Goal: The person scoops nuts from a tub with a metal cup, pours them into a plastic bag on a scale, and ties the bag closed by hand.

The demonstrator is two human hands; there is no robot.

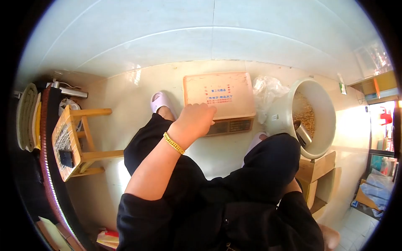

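My left hand [196,120], with a gold chain bracelet [173,143] at its wrist, is over the front left part of an electronic scale [233,126]. Its fingers are curled in, and what they hold, if anything, is hidden. Whether the hand touches the scale, I cannot tell. On top of the scale lies an orange-beige tray [234,104] with blue and red printing. My right forearm passes down behind my right knee, so the right hand is hidden.
A pale bucket [284,115] leans to the right, holding tan granular pieces [303,109] and a metal scoop [302,133]. Clear plastic bags [268,94] lie between bucket and scale. At left is a wooden stool [86,157] on its side; at right, a cardboard box [310,171].
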